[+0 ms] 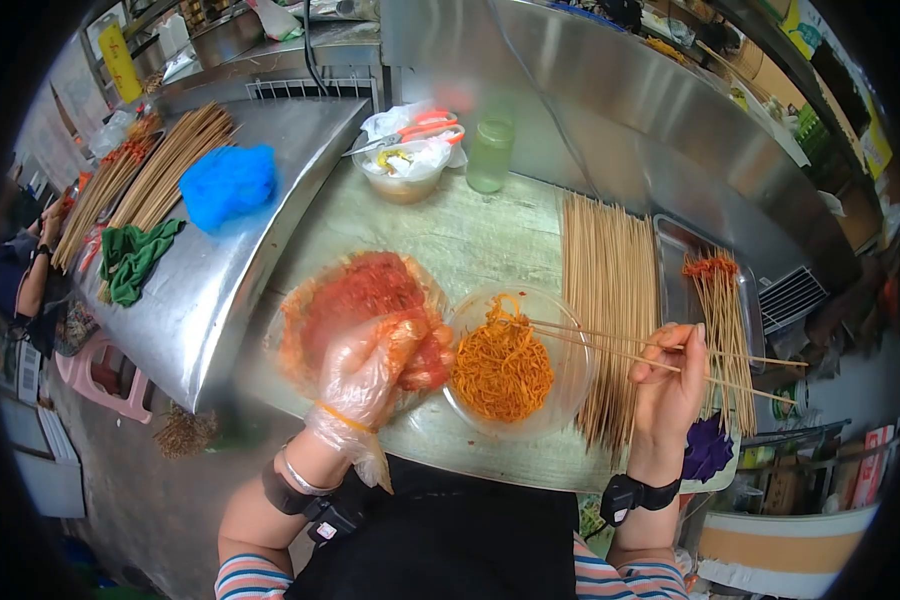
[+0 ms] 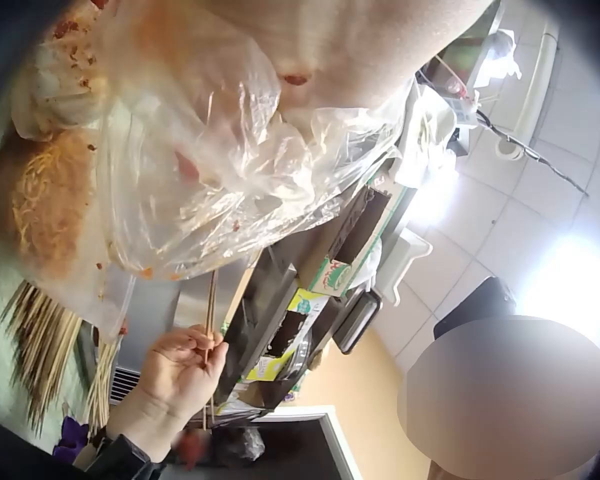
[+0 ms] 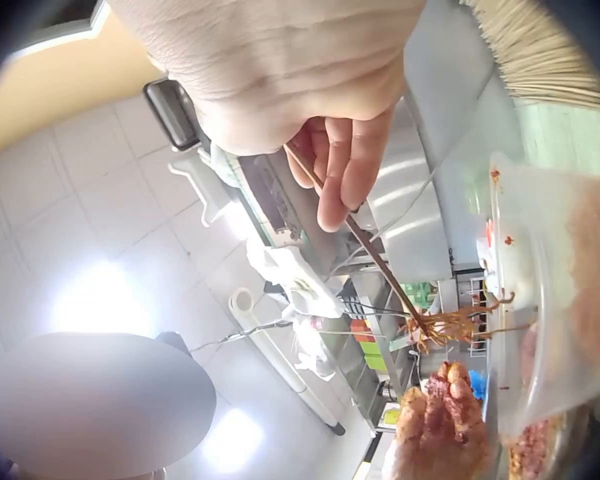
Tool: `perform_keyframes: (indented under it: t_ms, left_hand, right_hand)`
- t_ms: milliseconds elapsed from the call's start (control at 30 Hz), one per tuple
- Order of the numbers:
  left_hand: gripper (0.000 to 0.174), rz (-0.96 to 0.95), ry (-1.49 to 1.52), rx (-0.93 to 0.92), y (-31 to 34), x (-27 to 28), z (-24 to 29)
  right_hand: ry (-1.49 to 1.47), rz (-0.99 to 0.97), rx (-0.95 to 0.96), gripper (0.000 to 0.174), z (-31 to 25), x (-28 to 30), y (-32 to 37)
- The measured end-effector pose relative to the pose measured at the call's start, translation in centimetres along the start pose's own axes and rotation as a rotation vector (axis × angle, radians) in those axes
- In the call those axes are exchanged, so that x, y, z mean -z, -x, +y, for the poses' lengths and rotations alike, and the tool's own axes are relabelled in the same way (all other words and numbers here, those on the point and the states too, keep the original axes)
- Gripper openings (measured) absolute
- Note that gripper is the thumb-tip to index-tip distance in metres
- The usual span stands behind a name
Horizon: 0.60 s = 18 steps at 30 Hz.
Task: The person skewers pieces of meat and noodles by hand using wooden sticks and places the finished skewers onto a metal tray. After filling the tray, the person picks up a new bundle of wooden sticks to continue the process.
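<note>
Right grip (image 1: pixel 670 385) is clenched on two bamboo skewers (image 1: pixel 602 347), pinched between thumb and fingers; the right wrist view confirms it. The skewers are thin and pale with bare shafts. Their tips reach into the clear bowl (image 1: pixel 578 378) and sit in the orange shredded strands (image 1: pixel 502 368). In the right wrist view we see a few strands hooked on the tips.

Left grip (image 1: pixel 370 365) wears a thin clear glove smeared red-orange and sits just left of the bowl, fingers curled round a red lump (image 1: pixel 428 362). Under it is a red sauced mass in a clear bag (image 1: pixel 355 285), touching the bowl's left side.

- **Just right of the bowl:** a wide pile of bare skewers (image 1: pixel 610 270), laid front to back.
- **Further right of the bowl:** a steel tray (image 1: pixel 670 240) with loaded skewers (image 1: pixel 722 310), red bits at their far ends.
- **Behind the bowl:** a tub (image 1: pixel 402 182) with orange-handled scissors (image 1: pixel 422 130) across it, and a green cup (image 1: pixel 490 152) beside it.

The counter (image 1: pixel 470 235) is pale green and worn. Well left of the bowl we see a sloped steel surface (image 1: pixel 270 200) carrying a blue bundle (image 1: pixel 228 183), a green cloth (image 1: pixel 135 255) and more skewer bundles (image 1: pixel 170 165). Steel shelving stands behind the bowl, and white tiles show in the wrist views.
</note>
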<state>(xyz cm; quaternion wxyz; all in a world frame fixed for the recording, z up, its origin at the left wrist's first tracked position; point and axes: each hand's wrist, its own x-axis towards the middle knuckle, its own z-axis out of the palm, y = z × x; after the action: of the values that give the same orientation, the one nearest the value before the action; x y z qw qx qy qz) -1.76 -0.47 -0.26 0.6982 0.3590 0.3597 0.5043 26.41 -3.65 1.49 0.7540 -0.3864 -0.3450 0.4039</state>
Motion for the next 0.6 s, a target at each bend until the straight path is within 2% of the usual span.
perform_keyframes:
  t_ms: [100,133,233,267,367,400,600]
  left_hand:
    - [0.03,-0.065,0.141,0.054,-0.3,-1.4,0.6]
    - [0.033,-0.03,0.107,0.067,-0.4,-1.6,0.3]
    - [0.036,-0.234,-0.09,0.065,-1.3,-0.4,-0.8]
    - [0.036,-0.185,-0.121,0.134,-1.0,-0.8,-0.6]
    - [0.036,-0.191,-0.264,0.092,-0.3,-2.1,0.0]
    - [0.038,-0.179,-0.299,0.153,0.0,-2.4,0.5]
    - [0.033,-0.12,-0.263,0.092,0.1,-1.4,-0.7]
  right_hand:
    - [0.069,-0.127,0.088,0.038,-0.6,-0.5,0.4]
    - [0.109,-0.175,0.108,0.039,-1.0,-0.8,0.7]
    - [0.172,-0.264,0.129,0.041,-1.5,-2.0,1.5]
    - [0.171,-0.303,0.119,0.041,-1.5,-2.2,1.7]
    - [0.164,-0.384,0.082,0.042,-1.2,-2.4,2.0]
    - [0.162,-0.395,0.064,0.042,-1.0,-2.4,2.1]
    - [0.179,-0.404,0.033,0.042,-0.2,-2.3,2.3]
